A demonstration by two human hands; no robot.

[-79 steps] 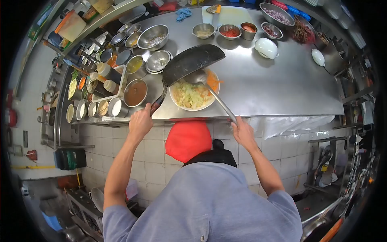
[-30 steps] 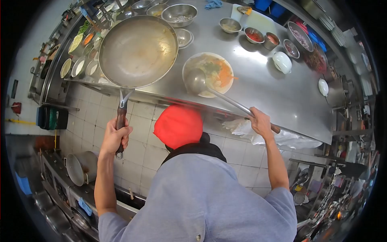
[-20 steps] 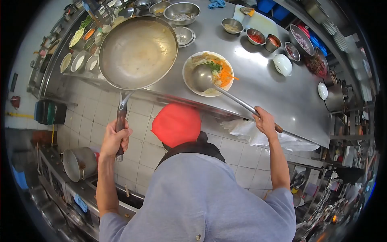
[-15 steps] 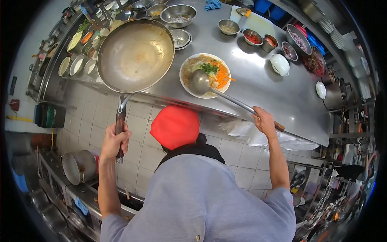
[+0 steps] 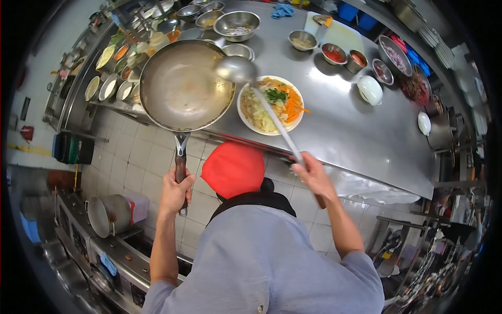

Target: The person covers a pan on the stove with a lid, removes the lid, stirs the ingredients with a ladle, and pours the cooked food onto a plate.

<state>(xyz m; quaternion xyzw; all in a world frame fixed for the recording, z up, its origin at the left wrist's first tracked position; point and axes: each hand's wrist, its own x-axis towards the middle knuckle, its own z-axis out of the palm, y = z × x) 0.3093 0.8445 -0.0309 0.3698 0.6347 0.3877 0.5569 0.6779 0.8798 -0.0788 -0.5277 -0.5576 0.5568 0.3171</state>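
Note:
My left hand [image 5: 176,193] is closed round the dark wooden handle of a large frying pan [image 5: 183,89]. The pan is held up at the table's near edge, its inside stained and holding no food that I can see. My right hand [image 5: 315,180] grips the long metal shaft of a ladle [image 5: 238,70] near its wooden end. The ladle's bowl hangs over the pan's right rim, slightly blurred; I cannot tell whether they touch. Right of the pan, a white plate [image 5: 242,116] on the table bears shredded carrot, chopped greens and pale chopped pieces.
The steel table [image 5: 334,136] bears a large metal bowl [image 5: 236,26], a white cutting board [image 5: 342,37], a white lidded dish [image 5: 369,90] and several small bowls. Containers of ingredients stand left. A red cloth [image 5: 234,168] covers my front. Behind left, a pot [image 5: 109,215] stands by the stove.
The ladle's bowl has moved left and up from the plate to the pan's right rim. My right hand has moved left. The pan sits slightly lower and further right in view.

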